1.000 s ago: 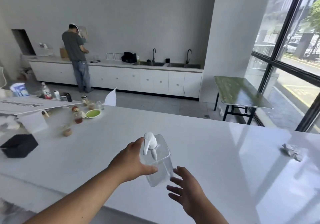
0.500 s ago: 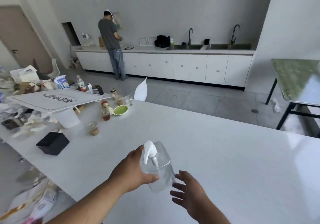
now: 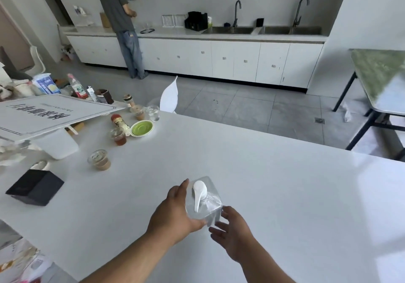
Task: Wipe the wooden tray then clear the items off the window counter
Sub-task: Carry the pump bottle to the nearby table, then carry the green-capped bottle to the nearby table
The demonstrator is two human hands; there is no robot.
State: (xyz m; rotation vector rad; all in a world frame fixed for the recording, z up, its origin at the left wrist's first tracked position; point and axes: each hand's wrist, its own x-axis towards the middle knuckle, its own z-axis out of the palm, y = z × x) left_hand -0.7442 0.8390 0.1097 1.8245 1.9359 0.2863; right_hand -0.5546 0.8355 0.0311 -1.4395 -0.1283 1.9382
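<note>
A clear square pump bottle (image 3: 206, 206) with a white pump head is over the white counter (image 3: 285, 195), near its front edge. My left hand (image 3: 175, 212) is wrapped around the bottle's left side and holds it. My right hand (image 3: 232, 232) is just to the bottle's right with fingers spread, fingertips at its lower right corner; I cannot tell whether they touch. No wooden tray is in view.
At the counter's left stand a black box (image 3: 35, 187), plastic cups (image 3: 99, 160), a green saucer (image 3: 142, 128), a sauce bottle (image 3: 119, 121), a white tub (image 3: 57, 143) and a white sign board (image 3: 43, 113). A person (image 3: 122, 24) stands at the far sink counter. A green table (image 3: 379, 74) is at right.
My view has swung left and downward, so the window has left the frame. The bottle sits lower, nearer the counter, and my right hand has come up against it.
</note>
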